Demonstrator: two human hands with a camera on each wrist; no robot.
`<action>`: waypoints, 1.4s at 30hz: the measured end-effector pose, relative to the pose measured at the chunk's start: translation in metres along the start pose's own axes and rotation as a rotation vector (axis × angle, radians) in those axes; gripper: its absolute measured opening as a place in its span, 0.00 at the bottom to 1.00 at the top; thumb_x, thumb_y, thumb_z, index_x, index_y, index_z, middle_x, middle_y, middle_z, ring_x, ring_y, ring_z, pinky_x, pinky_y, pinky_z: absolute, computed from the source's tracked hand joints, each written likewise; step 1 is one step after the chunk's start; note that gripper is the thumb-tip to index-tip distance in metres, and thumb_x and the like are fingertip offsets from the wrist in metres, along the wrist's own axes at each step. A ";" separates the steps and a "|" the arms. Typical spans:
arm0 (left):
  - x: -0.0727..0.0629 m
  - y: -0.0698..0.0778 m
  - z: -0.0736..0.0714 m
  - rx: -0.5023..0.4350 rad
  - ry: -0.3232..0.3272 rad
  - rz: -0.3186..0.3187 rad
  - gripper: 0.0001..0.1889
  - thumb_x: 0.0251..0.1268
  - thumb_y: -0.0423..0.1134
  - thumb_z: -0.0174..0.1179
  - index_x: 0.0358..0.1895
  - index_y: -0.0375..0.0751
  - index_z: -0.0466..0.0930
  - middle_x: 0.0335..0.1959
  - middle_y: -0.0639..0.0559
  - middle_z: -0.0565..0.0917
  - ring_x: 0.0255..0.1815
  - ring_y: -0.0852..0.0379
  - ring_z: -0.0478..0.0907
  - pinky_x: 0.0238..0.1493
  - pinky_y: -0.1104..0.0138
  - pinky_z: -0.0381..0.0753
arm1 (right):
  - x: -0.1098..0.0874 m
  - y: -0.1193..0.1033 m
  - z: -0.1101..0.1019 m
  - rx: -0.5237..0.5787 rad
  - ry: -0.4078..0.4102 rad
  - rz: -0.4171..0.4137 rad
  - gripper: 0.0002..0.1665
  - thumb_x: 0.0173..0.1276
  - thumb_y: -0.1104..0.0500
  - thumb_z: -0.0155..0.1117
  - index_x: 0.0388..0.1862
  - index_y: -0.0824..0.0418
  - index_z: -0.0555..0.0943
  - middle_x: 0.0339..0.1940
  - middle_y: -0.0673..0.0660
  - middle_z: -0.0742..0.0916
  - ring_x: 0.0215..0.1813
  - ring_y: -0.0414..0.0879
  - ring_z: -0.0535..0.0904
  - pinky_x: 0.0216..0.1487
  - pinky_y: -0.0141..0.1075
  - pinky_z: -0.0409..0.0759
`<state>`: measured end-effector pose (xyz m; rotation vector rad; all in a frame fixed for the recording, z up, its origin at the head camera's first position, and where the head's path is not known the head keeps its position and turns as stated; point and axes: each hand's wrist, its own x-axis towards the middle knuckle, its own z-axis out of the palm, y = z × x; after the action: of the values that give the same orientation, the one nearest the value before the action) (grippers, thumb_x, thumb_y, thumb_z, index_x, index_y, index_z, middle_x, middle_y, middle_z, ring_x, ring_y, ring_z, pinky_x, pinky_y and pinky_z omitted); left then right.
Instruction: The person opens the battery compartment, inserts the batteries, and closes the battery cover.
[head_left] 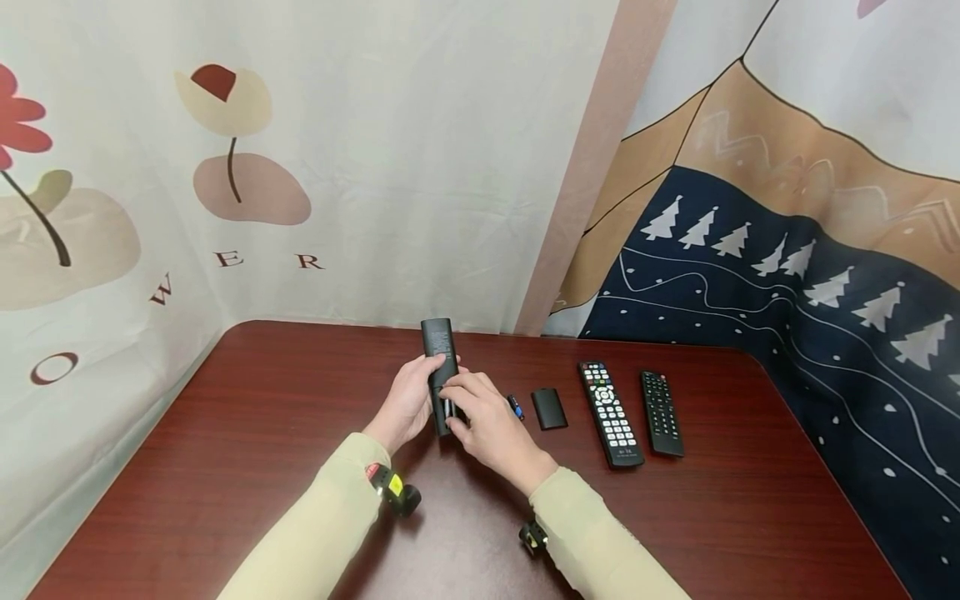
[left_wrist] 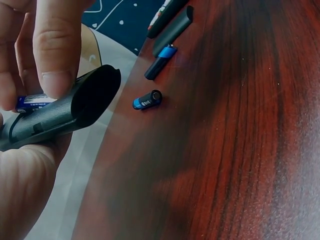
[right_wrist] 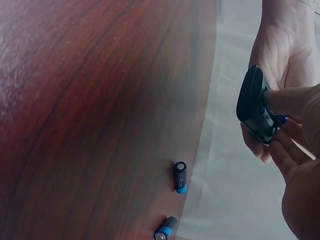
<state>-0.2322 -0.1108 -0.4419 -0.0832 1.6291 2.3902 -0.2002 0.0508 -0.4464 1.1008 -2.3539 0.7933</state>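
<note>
At the head frame's centre, the left hand (head_left: 407,402) grips a black remote (head_left: 439,338); the right hand (head_left: 493,422) has fingers at a blue battery (left_wrist: 33,103) there, whether pinching it I cannot tell.

Illegible print (head_left: 440,343) on the held remote (head_left: 446,372)

Passage over the tabletop (head_left: 285,396) left of the fingers (head_left: 467,397); rightward obstacles: batteries (head_left: 515,407), black cover (head_left: 550,408), two remotes (head_left: 611,417) (head_left: 662,414)
</note>
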 end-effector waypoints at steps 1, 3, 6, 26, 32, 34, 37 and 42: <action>0.000 0.000 0.000 0.000 0.000 0.002 0.22 0.85 0.42 0.40 0.68 0.27 0.66 0.54 0.35 0.81 0.44 0.56 0.84 0.46 0.65 0.86 | 0.000 0.000 0.000 0.001 0.003 0.000 0.23 0.57 0.71 0.79 0.52 0.64 0.84 0.54 0.57 0.84 0.61 0.52 0.79 0.60 0.40 0.82; 0.000 0.000 0.000 0.003 -0.001 0.006 0.23 0.85 0.42 0.40 0.69 0.26 0.66 0.54 0.34 0.80 0.44 0.56 0.84 0.47 0.65 0.85 | 0.000 0.001 0.000 0.004 0.001 0.004 0.23 0.58 0.71 0.79 0.53 0.64 0.84 0.55 0.57 0.84 0.59 0.51 0.78 0.59 0.40 0.82; 0.001 0.000 0.000 0.007 -0.002 0.008 0.24 0.85 0.42 0.40 0.69 0.25 0.65 0.55 0.33 0.79 0.44 0.56 0.84 0.47 0.65 0.85 | -0.001 0.001 0.000 0.006 -0.005 0.016 0.24 0.58 0.70 0.78 0.54 0.64 0.83 0.56 0.58 0.83 0.58 0.51 0.78 0.58 0.40 0.82; 0.001 -0.001 -0.002 -0.001 0.004 -0.006 0.25 0.85 0.42 0.42 0.71 0.25 0.63 0.49 0.41 0.85 0.42 0.55 0.85 0.46 0.65 0.86 | -0.008 0.000 -0.002 0.003 -0.080 0.002 0.31 0.57 0.64 0.82 0.61 0.64 0.83 0.60 0.56 0.82 0.64 0.49 0.75 0.60 0.38 0.81; 0.000 0.000 -0.002 -0.018 -0.012 -0.009 0.24 0.86 0.42 0.40 0.71 0.25 0.62 0.50 0.41 0.84 0.44 0.54 0.85 0.47 0.63 0.86 | -0.009 -0.001 0.000 -0.031 -0.089 -0.008 0.33 0.56 0.65 0.82 0.62 0.63 0.82 0.61 0.56 0.82 0.66 0.50 0.74 0.62 0.40 0.81; -0.001 0.001 -0.002 -0.031 -0.019 -0.011 0.24 0.86 0.41 0.39 0.70 0.24 0.62 0.49 0.41 0.84 0.44 0.54 0.85 0.47 0.63 0.86 | -0.009 -0.001 0.000 -0.050 -0.090 -0.016 0.33 0.56 0.65 0.82 0.62 0.63 0.81 0.61 0.56 0.81 0.66 0.50 0.74 0.62 0.40 0.81; -0.001 0.002 -0.001 -0.063 -0.019 -0.012 0.23 0.86 0.40 0.39 0.70 0.23 0.62 0.47 0.41 0.84 0.43 0.54 0.85 0.46 0.63 0.87 | -0.008 -0.001 0.000 -0.063 -0.084 -0.025 0.33 0.56 0.65 0.82 0.62 0.62 0.81 0.61 0.55 0.82 0.65 0.50 0.74 0.62 0.40 0.80; -0.001 0.004 0.000 -0.082 -0.019 -0.005 0.22 0.85 0.40 0.40 0.68 0.25 0.65 0.47 0.42 0.85 0.43 0.54 0.86 0.46 0.64 0.87 | -0.008 -0.001 -0.001 -0.055 -0.072 -0.026 0.32 0.56 0.66 0.82 0.61 0.62 0.83 0.61 0.55 0.83 0.67 0.51 0.75 0.64 0.39 0.80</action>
<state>-0.2319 -0.1128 -0.4383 -0.0784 1.5210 2.4464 -0.1943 0.0555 -0.4499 1.1527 -2.4003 0.6857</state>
